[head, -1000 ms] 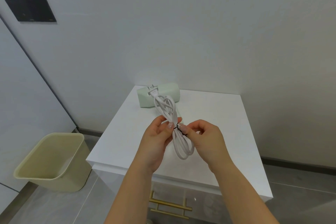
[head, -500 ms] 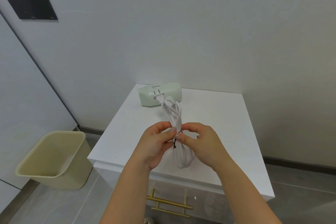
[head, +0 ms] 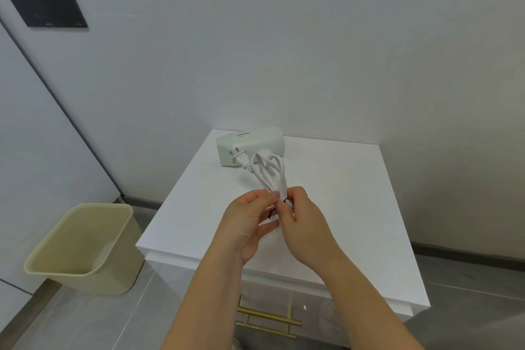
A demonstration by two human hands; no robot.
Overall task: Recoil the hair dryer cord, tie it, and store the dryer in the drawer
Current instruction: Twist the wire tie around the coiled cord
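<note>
A pale green hair dryer (head: 252, 148) lies at the back of the white cabinet top (head: 341, 202). Its white cord (head: 270, 170) is gathered into a bundle of loops, with the plug (head: 240, 158) pointing up toward the dryer. My left hand (head: 244, 221) and my right hand (head: 304, 221) both pinch the bundle at its middle, held above the cabinet top. A thin black tie (head: 271, 212) shows between my fingers at the bundle. The lower loops are hidden behind my hands.
The cabinet's drawer front with a gold bar handle (head: 270, 318) is below my forearms and looks closed. A beige waste bin (head: 82, 247) stands on the grey floor to the left. White walls run behind and to the left; a black panel (head: 45, 3) hangs upper left.
My hands have closed together around the cord bundle, and its lower loops are now hidden behind them. The bundle sits slightly nearer the dryer.
</note>
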